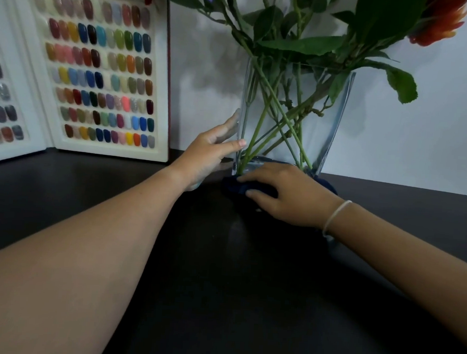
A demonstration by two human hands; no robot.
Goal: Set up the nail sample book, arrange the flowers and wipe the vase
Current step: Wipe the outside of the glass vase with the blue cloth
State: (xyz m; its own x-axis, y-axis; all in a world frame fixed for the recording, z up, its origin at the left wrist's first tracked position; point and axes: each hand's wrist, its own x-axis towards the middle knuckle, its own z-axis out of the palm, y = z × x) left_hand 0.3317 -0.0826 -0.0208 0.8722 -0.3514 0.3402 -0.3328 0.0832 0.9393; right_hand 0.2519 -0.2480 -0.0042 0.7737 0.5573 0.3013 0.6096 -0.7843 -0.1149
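Both hands are working at the vase, a clear glass one standing on the dark bench against the white wall. Left hand is lying open against the vase's left side, fingers spread, thumb touching the glass near its lower corner. Right hand is pressing a dark blue cloth flat against the foot of the vase, fingers extended over it, a thin white bracelet circling the wrist. Flowers are standing in the vase, green stems crossing inside the glass, red and orange blooms and leaves spreading above its rim. Left of the vase, the sample book is standing open and upright, its rows of coloured nail tips facing forward.
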